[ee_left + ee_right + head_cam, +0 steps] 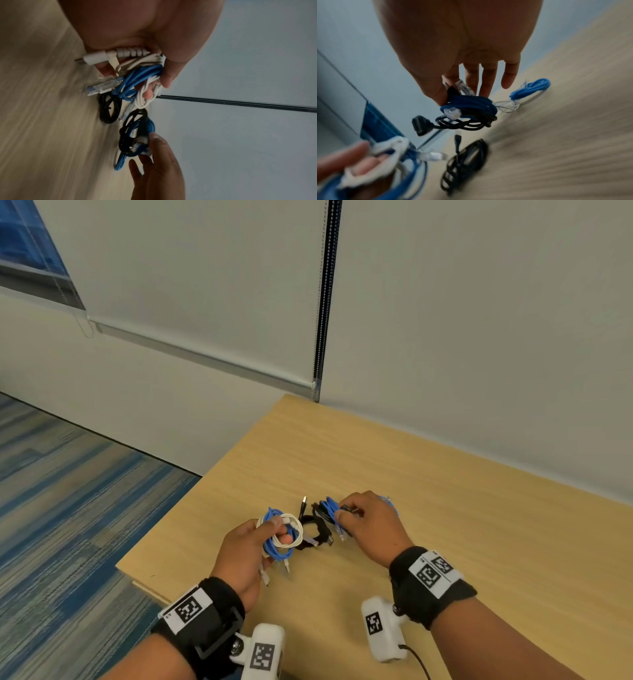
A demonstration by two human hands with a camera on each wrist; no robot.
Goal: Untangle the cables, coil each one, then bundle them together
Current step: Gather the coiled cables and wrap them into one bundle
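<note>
My left hand [255, 542] grips a coiled white cable [297, 529] together with a coiled blue cable [277, 553], lifted just off the wooden table [445, 491]; the left wrist view shows both coils [145, 75] under the thumb. My right hand [363, 525] pinches a blue coil and a black coil [471, 108] between thumb and forefinger, its other fingers straight. A black coil [317, 534] lies on the table between the hands, also in the right wrist view [465, 162]. A further blue coil [530, 88] with a clear plug lies beyond the right hand.
The table's left edge [205, 481] drops to a striped blue carpet [68, 491]. Grey walls stand close behind the table, with a dark bead chain [325, 302] hanging down. Bare tabletop stretches to the right.
</note>
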